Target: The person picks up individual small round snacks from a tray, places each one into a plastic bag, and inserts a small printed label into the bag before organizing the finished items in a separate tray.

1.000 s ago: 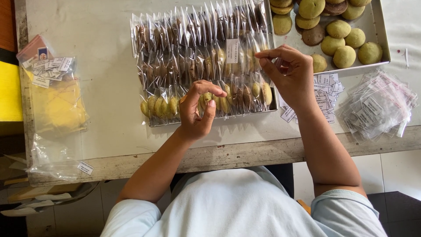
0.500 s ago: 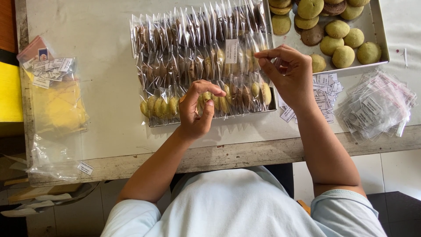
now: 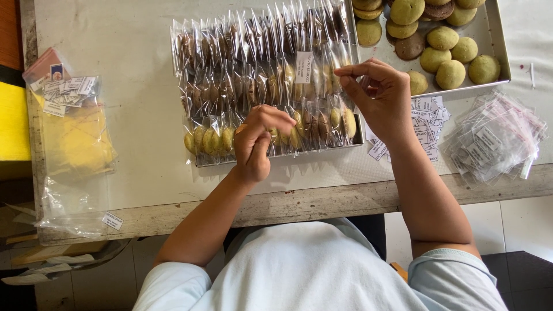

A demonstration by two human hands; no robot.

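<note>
- Over the front tray, near the table's front edge, the left hand (image 3: 258, 141) curls its fingertips together on the top of a bagged cookie (image 3: 275, 137); I cannot tell how firm the pinch is.
- Right hand (image 3: 377, 95) hovers above the tray's right end, thumb and forefinger pinched on something small, likely a paper slip or bag edge; too small to tell.
- Bagged cookies (image 3: 259, 69) stand packed in rows in the tray (image 3: 276, 154): light, slippery film over crumbly biscuit, best taken by the film top, not squeezed.
- Bare cookies (image 3: 450, 74), green and brown, lie in a metal pan (image 3: 498, 34) at the back right corner.
- Paper labels (image 3: 426, 124) lie just right of the tray, empty bags (image 3: 495, 141) beyond them by the right edge.
- More labels (image 3: 63, 95) and bags (image 3: 75, 161) sit well apart at the left edge.
- Neighbouring packets crowd each one closely.
</note>
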